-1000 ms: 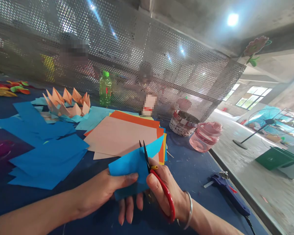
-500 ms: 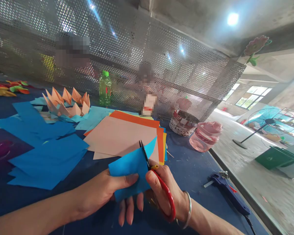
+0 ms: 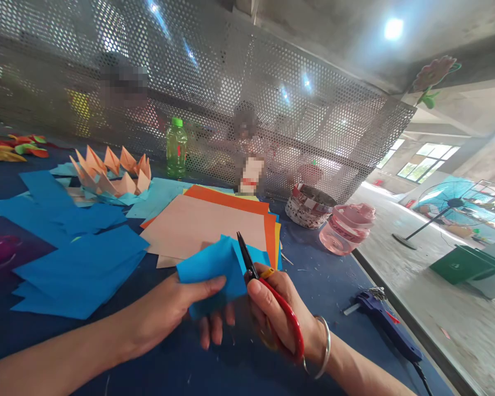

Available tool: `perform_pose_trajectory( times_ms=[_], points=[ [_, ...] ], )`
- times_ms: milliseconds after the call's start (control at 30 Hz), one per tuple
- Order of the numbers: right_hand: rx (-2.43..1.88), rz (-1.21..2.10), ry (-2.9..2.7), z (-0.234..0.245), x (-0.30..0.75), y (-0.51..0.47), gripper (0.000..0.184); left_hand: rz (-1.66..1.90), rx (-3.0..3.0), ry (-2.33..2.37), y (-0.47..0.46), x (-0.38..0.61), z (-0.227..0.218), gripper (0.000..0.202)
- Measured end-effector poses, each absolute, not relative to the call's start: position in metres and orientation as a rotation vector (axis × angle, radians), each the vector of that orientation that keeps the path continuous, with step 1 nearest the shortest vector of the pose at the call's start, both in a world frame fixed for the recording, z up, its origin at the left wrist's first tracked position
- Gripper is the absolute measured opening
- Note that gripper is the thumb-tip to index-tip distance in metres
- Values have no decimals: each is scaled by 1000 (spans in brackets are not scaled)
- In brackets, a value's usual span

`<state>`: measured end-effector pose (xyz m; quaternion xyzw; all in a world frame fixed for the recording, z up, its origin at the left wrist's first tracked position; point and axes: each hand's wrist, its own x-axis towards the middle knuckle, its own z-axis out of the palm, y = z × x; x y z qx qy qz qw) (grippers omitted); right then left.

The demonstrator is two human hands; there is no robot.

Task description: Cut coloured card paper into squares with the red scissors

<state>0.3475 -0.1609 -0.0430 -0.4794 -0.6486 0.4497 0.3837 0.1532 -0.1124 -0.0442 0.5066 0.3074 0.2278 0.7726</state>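
My left hand (image 3: 190, 302) pinches a blue sheet of paper (image 3: 208, 269), thumb on top and fingers beneath. In my right hand (image 3: 278, 308) are red-handled scissors (image 3: 291, 319) with dark blades. The blades look closed and point up and away, at the right part of the blue paper, where a slit or fold runs down from the top edge. A stack of pale peach and orange paper (image 3: 202, 220) lies just beyond my hands. Left of it rests a pile of blue paper pieces (image 3: 82, 269).
A folded peach paper ring (image 3: 111, 170) and a green-capped bottle (image 3: 176, 148) stand at the back. Toward the right edge are a round tub (image 3: 309, 206), a pink plastic container (image 3: 346, 228) and a blue glue gun (image 3: 390, 324). A perforated metal screen (image 3: 214, 82) closes the far side.
The scissors have drawn slightly right, and their blades have closed. The blue paper has shifted a little left, and its right part now hangs lower, apart from the rest.
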Motion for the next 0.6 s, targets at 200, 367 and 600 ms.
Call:
perform_pose_trajectory(
  times_ms=[200, 367, 600],
  points=[
    [-1296, 1078, -1490, -45, 354, -151, 39, 637, 1154, 850, -100, 148, -38, 28],
    [-1338, 1114, -1460, -47, 353, -148, 40, 537, 1269, 957, -100, 149, -39, 43],
    [-1393, 939, -1592, -51, 351, -147, 36, 386, 1503, 893, -103, 151, -45, 36]
  ],
)
